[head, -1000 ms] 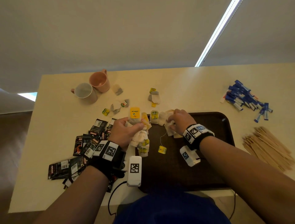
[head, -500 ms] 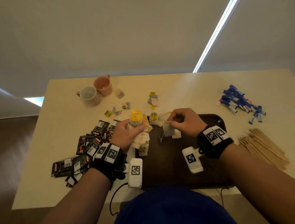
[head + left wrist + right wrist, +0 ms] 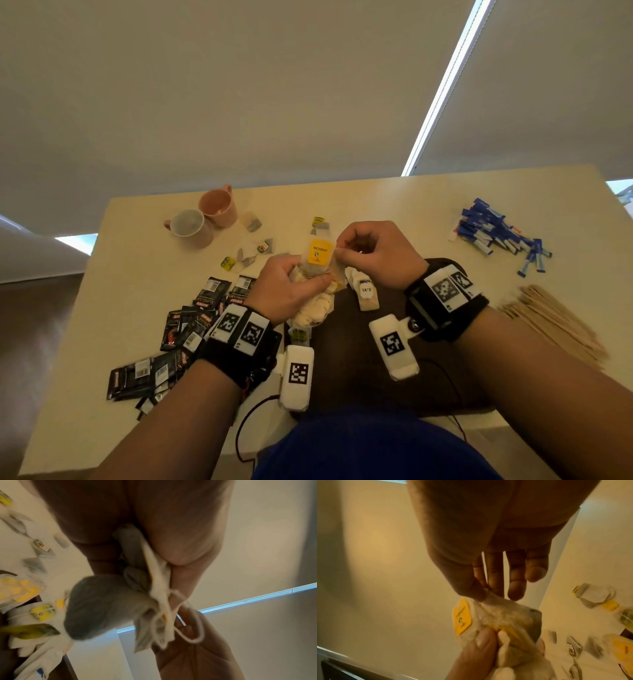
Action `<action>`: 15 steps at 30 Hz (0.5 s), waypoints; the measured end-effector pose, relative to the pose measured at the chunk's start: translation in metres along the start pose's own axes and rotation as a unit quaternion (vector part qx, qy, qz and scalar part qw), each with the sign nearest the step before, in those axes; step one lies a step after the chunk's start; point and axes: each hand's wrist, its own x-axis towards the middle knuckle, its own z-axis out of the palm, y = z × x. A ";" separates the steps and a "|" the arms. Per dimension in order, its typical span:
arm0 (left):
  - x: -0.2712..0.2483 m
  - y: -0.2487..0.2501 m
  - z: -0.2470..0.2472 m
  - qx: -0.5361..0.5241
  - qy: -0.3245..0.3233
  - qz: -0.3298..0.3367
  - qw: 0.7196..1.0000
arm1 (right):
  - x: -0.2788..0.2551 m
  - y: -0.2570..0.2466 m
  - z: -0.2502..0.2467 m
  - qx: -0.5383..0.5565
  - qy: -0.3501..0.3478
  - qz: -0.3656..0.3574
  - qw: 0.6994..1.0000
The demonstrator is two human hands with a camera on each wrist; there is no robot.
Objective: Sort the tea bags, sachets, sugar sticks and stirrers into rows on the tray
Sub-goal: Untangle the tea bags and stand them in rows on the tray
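Whereas half a second ago a single pale tea bag was held low over the dark brown plastic tray (image 3: 442,383) by the right hand (image 3: 378,255), that hand has been raised to the bunch of pale paper tea bags (image 3: 313,291) clenched in the left hand (image 3: 286,291). A bag corner beside the yellow tag (image 3: 462,618) is pinched between right thumb and forefinger, the other fingers (image 3: 517,577) extended. One tagged bag (image 3: 366,296) lies on the tray's far edge. A further bag is probably being separated; the row is barely begun, while black sachets (image 3: 191,325), blue sugar sticks (image 3: 496,236) and wooden stirrers (image 3: 555,325) lie unsorted on the table.
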 end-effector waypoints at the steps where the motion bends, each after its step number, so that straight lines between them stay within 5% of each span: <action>1: 0.001 0.000 -0.001 0.005 0.008 0.000 1.000 | 0.001 0.000 0.002 -0.002 0.002 -0.004 1.000; 15: -0.008 -0.014 -0.027 0.038 0.030 -0.033 0.998 | 0.023 -0.022 0.018 0.091 0.013 -0.019 0.996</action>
